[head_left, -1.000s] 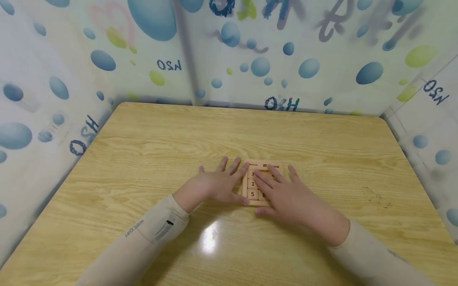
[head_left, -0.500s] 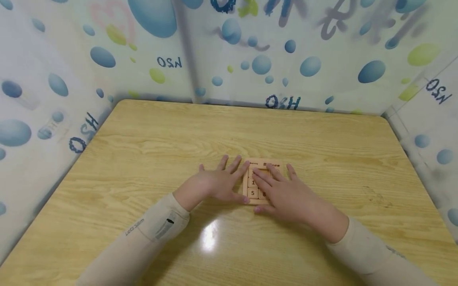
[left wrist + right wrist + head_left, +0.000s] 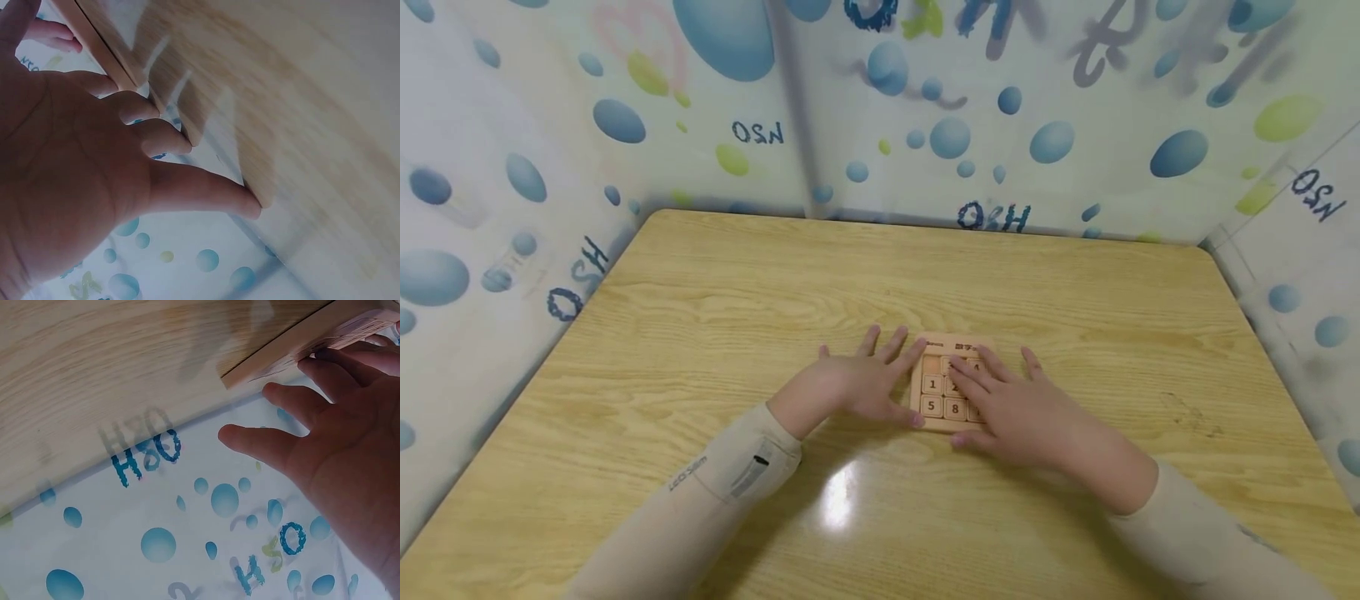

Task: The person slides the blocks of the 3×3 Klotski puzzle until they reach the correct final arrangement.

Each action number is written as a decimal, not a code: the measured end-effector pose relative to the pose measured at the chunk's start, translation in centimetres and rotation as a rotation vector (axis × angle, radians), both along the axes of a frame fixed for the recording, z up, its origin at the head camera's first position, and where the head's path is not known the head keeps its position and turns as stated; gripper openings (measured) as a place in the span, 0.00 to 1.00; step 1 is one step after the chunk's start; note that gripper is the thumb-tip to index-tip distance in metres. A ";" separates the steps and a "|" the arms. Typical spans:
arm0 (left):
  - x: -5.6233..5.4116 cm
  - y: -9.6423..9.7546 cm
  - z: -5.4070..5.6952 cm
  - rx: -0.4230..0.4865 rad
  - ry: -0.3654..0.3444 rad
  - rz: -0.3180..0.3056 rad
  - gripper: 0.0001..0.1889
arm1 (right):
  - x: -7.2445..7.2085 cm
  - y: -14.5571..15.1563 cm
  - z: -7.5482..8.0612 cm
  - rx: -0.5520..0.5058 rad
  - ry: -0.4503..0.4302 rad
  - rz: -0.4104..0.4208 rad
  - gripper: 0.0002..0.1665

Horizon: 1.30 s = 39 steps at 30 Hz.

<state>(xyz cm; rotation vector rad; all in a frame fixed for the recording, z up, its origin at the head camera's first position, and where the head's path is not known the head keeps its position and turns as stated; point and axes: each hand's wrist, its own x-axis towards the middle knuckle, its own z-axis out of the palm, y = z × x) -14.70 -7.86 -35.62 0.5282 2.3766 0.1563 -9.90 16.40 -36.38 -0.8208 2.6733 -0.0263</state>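
Note:
A wooden sliding number puzzle (image 3: 936, 427) lies flat on the table. Its top-left cell (image 3: 931, 365) is bare, and the 3 tile (image 3: 947, 367) stands just right of it. The 1 tile (image 3: 932, 384), 5 tile (image 3: 931, 406) and 8 tile (image 3: 955, 408) show below. My left hand (image 3: 872, 385) is spread at the frame's left side, one finger at the top corner and the thumb at the bottom corner. My right hand (image 3: 1030, 417) reaches over the right part, extended fingertips on the 3 tile, hiding several tiles. In the right wrist view, the puzzle's side (image 3: 269, 362) shows beyond the fingers.
The wood-grain table (image 3: 760, 283) spreads around the puzzle on every side. Walls (image 3: 820, 108) with blue and green bubble prints rise behind it and at both sides. A bright glare spot (image 3: 838, 500) lies on the tabletop near the front.
My right hand has moved slightly right, and the 3 tile has slid right from the top-left cell into the top-middle one. My left hand stays at the puzzle's left edge.

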 end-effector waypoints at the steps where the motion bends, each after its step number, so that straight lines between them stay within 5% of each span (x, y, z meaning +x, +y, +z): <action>1: 0.0 0.0 0.0 -0.001 0.000 0.001 0.58 | 0.0 0.2 0.0 0.003 -0.002 -0.002 0.53; 21: -0.1 0.1 -0.3 0.011 -0.004 -0.011 0.59 | 2.0 -1.5 0.6 -0.042 -0.042 0.068 0.53; 39: -0.1 -0.1 -0.2 0.014 -0.005 -0.013 0.59 | 0.2 -2.0 0.2 0.005 -0.003 0.040 0.52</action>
